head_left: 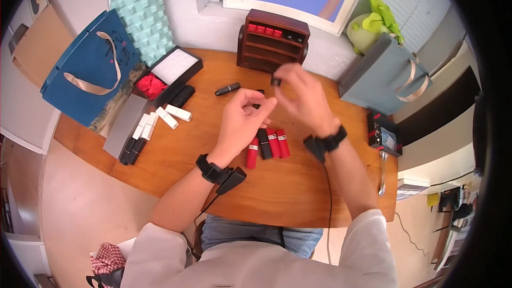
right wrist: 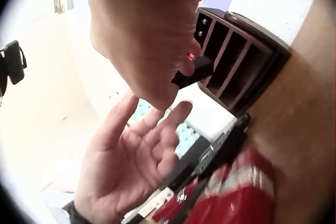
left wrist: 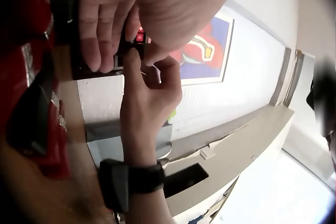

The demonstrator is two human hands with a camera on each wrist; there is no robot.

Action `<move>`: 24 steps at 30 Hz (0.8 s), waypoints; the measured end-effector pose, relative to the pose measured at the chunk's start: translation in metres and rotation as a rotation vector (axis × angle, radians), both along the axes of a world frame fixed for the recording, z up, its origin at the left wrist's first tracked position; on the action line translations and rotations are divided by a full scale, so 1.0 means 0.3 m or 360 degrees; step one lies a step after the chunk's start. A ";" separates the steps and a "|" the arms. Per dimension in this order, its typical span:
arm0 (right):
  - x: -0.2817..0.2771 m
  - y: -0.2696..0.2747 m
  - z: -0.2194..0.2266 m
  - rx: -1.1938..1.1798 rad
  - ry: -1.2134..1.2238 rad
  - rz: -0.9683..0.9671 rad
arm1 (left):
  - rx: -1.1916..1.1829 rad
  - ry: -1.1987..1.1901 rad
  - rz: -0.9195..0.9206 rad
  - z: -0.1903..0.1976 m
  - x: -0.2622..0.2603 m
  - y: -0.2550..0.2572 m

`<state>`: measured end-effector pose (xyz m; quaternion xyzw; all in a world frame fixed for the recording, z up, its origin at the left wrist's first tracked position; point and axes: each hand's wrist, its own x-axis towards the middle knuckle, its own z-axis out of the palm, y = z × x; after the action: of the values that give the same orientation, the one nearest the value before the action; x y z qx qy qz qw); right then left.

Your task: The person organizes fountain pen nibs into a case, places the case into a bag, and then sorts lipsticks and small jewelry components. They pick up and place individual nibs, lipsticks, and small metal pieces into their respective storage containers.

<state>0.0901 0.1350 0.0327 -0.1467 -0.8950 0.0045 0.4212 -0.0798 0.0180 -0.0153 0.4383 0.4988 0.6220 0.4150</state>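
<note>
My right hand (head_left: pixel 306 101) is raised before the small wooden rack (head_left: pixel 261 63) and pinches a black lipstick tube (head_left: pixel 276 80); the right wrist view shows the tube's dark end (right wrist: pixel 202 71) beyond the fingers. My left hand (head_left: pixel 242 120) hovers beside it, and its bare palm with loosely bent fingers shows in the right wrist view. Another dark piece (head_left: pixel 260 92) shows just behind the left fingers. Below the hands lie red lipstick tubes (head_left: pixel 252 156) and a black one (head_left: pixel 264 148). Red and black lipstick ends (head_left: pixel 269 31) fill the rack's top row.
A black lipstick (head_left: pixel 228 89) lies left of the rack. White-and-black tubes (head_left: pixel 166 117) are on the left, near an opened box (head_left: pixel 175 66) and a blue gift bag (head_left: pixel 88 69). A grey-blue bag (head_left: pixel 368 82), a dark box (head_left: pixel 384 133) and a wrench (head_left: pixel 383 173) stand or lie right.
</note>
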 end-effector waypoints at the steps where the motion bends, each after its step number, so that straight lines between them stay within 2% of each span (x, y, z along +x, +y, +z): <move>1: -0.032 0.035 0.014 0.0001 0.0006 0.0001 | -0.0122 -0.0193 -0.0014 0.019 -0.015 0.000; 7: -0.201 0.198 0.023 0.0227 0.0162 -0.0079 | -0.0043 -0.0034 0.0084 -0.051 -0.060 0.045; 10: -0.254 0.223 -0.021 0.0033 0.0206 -0.0242 | 0.0021 0.0083 0.0067 -0.080 -0.046 0.051; 14: -0.294 0.242 -0.042 0.0055 0.0173 -0.0339 | 0.0009 0.0113 0.0070 -0.065 -0.042 0.043; 16: -0.313 0.246 -0.054 0.0285 0.0139 -0.0438 | -0.0006 0.0179 0.0085 -0.054 -0.044 0.040; 20: -0.314 0.278 -0.058 0.0454 0.0164 -0.0442 | -0.0002 0.0136 0.0058 -0.062 -0.040 0.045; 22: -0.309 0.273 -0.051 0.0486 -0.0023 -0.0543 | 0.0028 0.0134 0.0066 -0.062 -0.041 0.046; 24: -0.306 0.262 -0.044 0.0509 -0.0030 -0.0548 | 0.0038 0.0180 0.0070 -0.068 -0.045 0.050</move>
<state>-0.0017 0.2135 0.0196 -0.2286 -0.8501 -0.2106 0.4251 -0.0934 0.0329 -0.0356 0.4667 0.5236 0.6110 0.3672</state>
